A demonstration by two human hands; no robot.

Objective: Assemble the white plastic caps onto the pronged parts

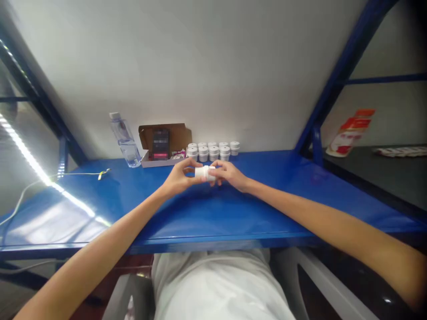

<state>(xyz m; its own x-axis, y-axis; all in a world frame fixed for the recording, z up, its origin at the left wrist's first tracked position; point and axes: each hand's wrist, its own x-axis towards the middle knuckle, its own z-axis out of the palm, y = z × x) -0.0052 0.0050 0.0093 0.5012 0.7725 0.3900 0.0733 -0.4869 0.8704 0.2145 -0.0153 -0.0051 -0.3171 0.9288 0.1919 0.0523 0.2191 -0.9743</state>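
The left hand (179, 178) and right hand (232, 175) grip 1 white container (201, 173) from opposite ends — it lies sideways between their fingers, over the blue table (207, 218). Beyond it, similar white containers (214, 154) stand in 2 rows beside an open box (180, 133).

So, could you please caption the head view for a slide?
Left hand and right hand hold a white jar over a blue table near similar jars.
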